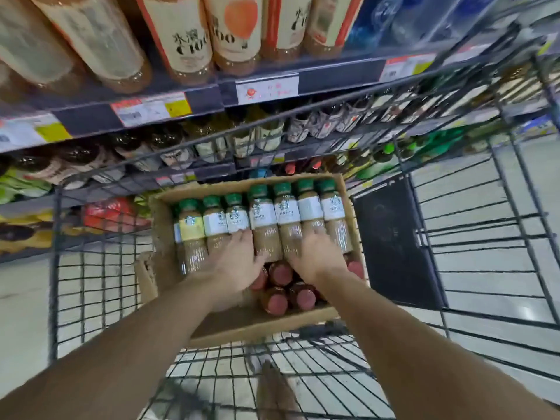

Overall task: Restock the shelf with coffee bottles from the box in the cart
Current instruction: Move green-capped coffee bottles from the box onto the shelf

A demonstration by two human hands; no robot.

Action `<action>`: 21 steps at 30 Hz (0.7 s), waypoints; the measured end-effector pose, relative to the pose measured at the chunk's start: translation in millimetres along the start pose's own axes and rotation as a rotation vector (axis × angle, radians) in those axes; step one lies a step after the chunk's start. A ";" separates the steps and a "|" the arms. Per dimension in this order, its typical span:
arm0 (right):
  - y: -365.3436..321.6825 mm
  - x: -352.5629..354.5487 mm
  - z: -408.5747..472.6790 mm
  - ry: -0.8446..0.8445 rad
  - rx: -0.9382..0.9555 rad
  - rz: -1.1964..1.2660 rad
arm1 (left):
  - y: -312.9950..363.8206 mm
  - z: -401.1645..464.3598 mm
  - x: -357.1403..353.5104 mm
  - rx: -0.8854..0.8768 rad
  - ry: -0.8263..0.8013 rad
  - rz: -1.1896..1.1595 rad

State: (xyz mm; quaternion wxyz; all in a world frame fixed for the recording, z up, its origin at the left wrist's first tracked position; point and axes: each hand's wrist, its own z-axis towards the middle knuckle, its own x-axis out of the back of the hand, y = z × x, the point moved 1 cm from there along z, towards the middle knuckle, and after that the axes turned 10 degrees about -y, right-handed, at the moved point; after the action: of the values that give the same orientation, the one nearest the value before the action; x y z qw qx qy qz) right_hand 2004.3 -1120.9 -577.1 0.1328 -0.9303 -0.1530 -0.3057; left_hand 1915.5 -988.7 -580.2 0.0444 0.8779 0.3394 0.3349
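A cardboard box (242, 324) sits in the wire cart (472, 207). Several coffee bottles (263, 219) with green caps and white labels lie in a row in its far half. Beneath them stand bottles with red caps (280, 274). My left hand (235, 263) rests flat on the lower part of the bottles left of centre, fingers spread. My right hand (316, 254) lies over the bottles right of centre, its fingers curling on one bottle. Neither hand has lifted a bottle. The shelf (194, 107) stands beyond the cart, stocked with drinks.
Tall pale bottles (181, 34) fill the top shelf, and small dark-capped bottles (242, 137) the shelf below. Price tags line the shelf edges. A black panel (391, 237) stands in the cart right of the box. Pale floor shows through the cart's mesh.
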 end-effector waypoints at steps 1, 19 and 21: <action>-5.6 0.1 10.8 0.003 0.001 0.017 | 1.9 11.5 0.7 0.023 0.018 -0.077; -26.2 -1.3 73.3 0.056 -0.076 -0.028 | -3.0 92.7 -18.8 0.215 0.054 -0.707; -28.7 -6.9 70.2 0.088 -0.103 0.000 | -2.5 95.0 -18.0 0.240 0.053 -0.743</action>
State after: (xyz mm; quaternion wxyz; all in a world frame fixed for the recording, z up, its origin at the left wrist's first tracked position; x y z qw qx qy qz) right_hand 2025.6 -1072.0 -631.4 0.0916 -0.9216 -0.1311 -0.3537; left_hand 1963.0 -983.8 -664.3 0.0511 0.6853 0.6718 0.2765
